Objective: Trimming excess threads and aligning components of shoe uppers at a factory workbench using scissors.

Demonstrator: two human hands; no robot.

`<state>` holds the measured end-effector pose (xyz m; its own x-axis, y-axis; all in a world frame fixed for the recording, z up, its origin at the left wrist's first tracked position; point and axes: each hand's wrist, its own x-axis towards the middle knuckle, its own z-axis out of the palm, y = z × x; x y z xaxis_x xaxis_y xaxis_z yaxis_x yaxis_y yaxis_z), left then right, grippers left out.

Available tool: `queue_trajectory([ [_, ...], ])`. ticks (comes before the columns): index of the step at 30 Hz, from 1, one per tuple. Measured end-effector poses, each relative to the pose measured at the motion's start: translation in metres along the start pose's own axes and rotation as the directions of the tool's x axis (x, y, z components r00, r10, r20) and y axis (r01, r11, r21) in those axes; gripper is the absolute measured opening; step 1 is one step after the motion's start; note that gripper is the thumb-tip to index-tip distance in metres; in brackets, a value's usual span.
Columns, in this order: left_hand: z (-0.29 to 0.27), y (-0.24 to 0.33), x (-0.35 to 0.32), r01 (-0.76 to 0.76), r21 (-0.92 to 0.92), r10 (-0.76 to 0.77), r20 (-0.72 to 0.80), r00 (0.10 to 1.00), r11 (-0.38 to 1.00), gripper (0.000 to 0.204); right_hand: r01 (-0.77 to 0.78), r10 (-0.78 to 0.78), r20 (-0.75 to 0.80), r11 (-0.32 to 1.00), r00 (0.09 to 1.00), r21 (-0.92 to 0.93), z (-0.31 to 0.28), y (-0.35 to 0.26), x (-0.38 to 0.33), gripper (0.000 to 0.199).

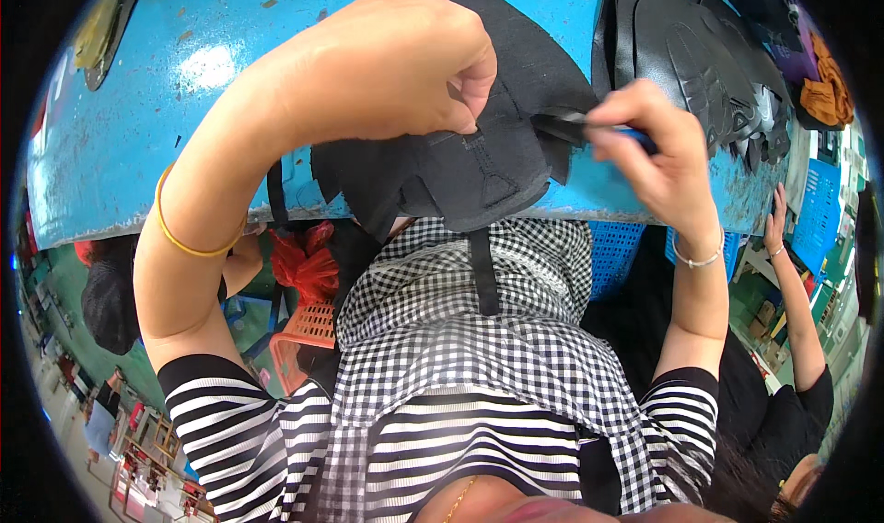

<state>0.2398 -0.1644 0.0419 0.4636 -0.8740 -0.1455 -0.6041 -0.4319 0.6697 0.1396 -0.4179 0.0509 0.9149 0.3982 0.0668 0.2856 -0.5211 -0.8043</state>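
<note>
A large black fabric piece [502,178] with stitched seams and a rounded outline lies on the blue table in front of me, its near end reaching past the front edge. My left hand [405,67] is closed on it from above, thumb and fingers pinched together at a seam near its middle. At its right side, my right hand [658,150], slightly smeared by motion, grips a pair of snips [560,122] with dark blades and a blue handle. The blades lie against the piece's right edge; whether they touch it I cannot tell.
Stacked black panels [681,58] lie on the right of the blue table [221,145]. Orange cloth [824,90] sits beyond them. Below the table are a red bag [304,261], an orange basket [308,325] and a blue crate [612,256]. Another person's arm [794,293] reaches in at right.
</note>
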Motion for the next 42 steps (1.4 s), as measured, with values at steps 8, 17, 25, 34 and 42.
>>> queue_trajectory([
  [8,-0.023,-0.009,-0.006,0.056,0.036,-0.056,-0.012,0.998,0.998,0.023,0.308,-0.245,0.217,0.890,0.945,-0.337,0.022,0.003,0.034,0.017],
  [17,-0.020,-0.008,-0.004,0.102,0.072,-0.104,0.020,0.994,0.992,0.020,0.377,-0.261,0.292,0.790,0.920,-0.484,0.016,0.000,0.058,0.018],
  [25,-0.025,-0.012,-0.009,0.052,0.024,-0.054,0.057,0.997,0.998,0.017,0.304,-0.180,0.274,0.795,0.945,-0.524,0.009,-0.009,0.072,0.023],
  [34,-0.015,-0.040,-0.014,-0.092,-0.046,0.088,-0.076,0.993,0.995,0.015,0.280,-0.132,0.294,0.787,0.947,-0.550,0.016,-0.015,0.078,0.022],
  [42,-0.029,-0.029,-0.063,-0.014,-0.654,-0.380,-0.457,0.804,0.757,0.011,0.333,-0.200,0.270,0.667,0.942,-0.667,0.056,-0.044,0.039,0.041],
])
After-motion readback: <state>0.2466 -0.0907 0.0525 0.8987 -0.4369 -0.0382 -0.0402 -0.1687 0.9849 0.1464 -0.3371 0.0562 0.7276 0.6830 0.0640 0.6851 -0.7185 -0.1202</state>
